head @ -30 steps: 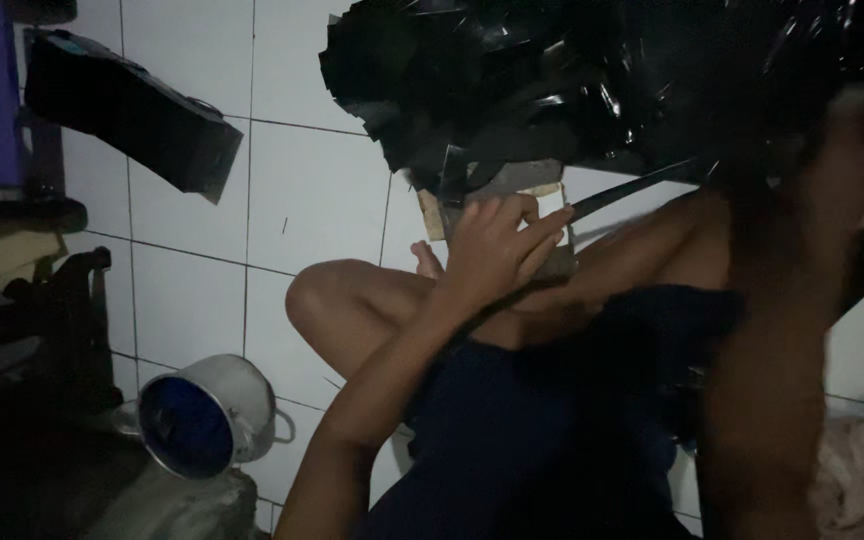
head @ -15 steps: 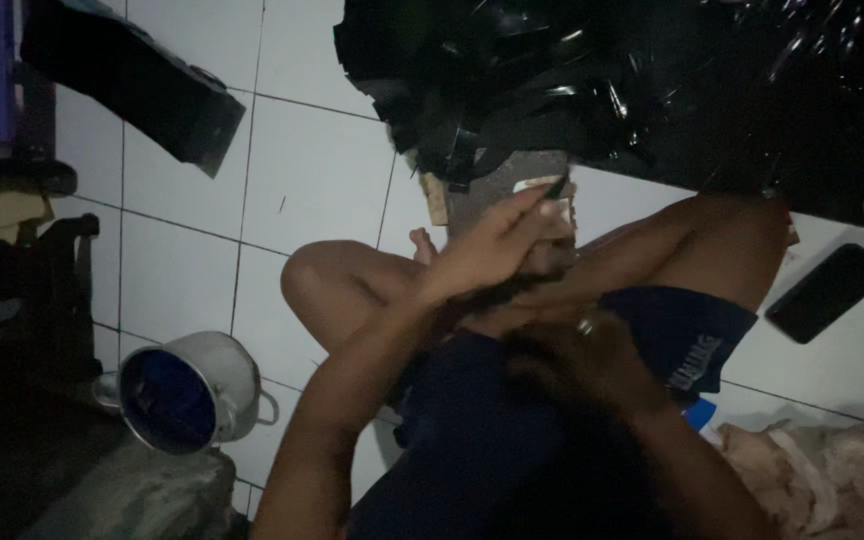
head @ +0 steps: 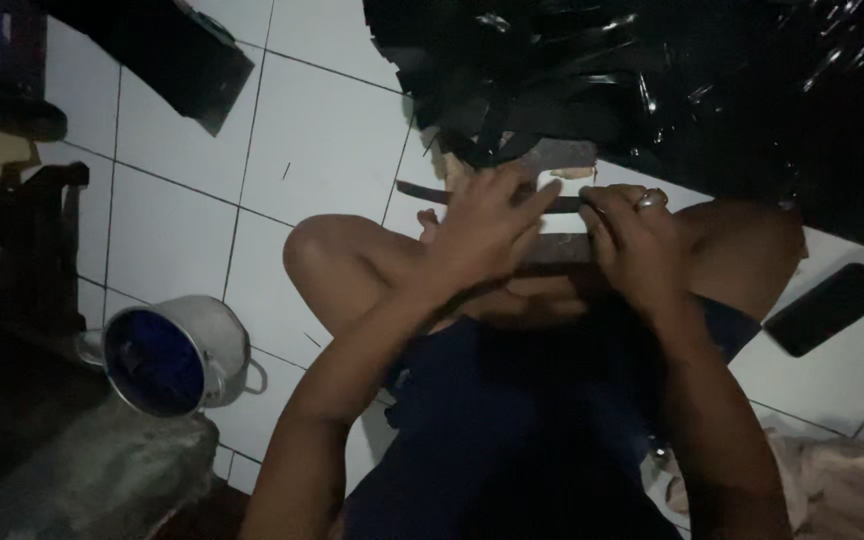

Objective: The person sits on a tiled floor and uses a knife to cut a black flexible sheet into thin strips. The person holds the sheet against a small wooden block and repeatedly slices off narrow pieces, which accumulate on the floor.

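Both hands are pressed onto a long dark blade (head: 472, 195) laid across a grey block (head: 562, 160) on the white tiled floor (head: 322, 150), just beyond the crossed legs. Left hand (head: 482, 235) is spread flat w/ fingers splayed over the blade's middle; right hand (head: 637, 240), a ring on one finger, is curled over the end toward the person's right. Whether that end is a handle cannot be told in the dim light.

Nearest the camera, dark shorts (head: 512, 420) and a pale cloth (head: 842, 490) at lower right are seen. To the left, a metal pot (head: 177, 350) w/ side handles is tipped on its side, its blue inside showing, apparently nothing in it; a greyish bundle (head: 82, 480) lies just below it. A dark phone (head: 827, 308) is laid flat on the tiles beside the right knee. Farther off, crumpled black plastic sheeting (head: 672, 80) is heaped right behind the block, crowding its far edge. A black boxlike object (head: 187, 55) is seen at upper left, well apart.
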